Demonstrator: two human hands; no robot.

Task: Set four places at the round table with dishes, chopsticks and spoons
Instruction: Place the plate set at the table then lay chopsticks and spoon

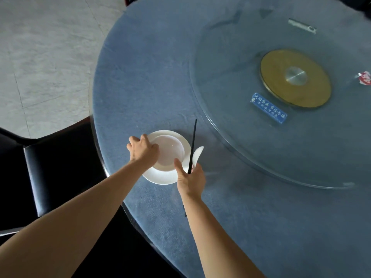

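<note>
Chair (50,167) sits just left of table (152,87) edge. L hand (143,150) curls on rim of bowl (170,151), which sits on plate (160,178) near that edge. R hand (191,180) grips chopsticks (193,143) & spoon (198,154) right of plate; bare cloth nearer, glass turntable (241,141) far right.

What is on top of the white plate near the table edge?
A white bowl sits on the white plate; the left hand grips the bowl's left rim. The bowl looks empty. The plate's middle is hidden beneath it. The right hand holds black chopsticks beside it.
</note>
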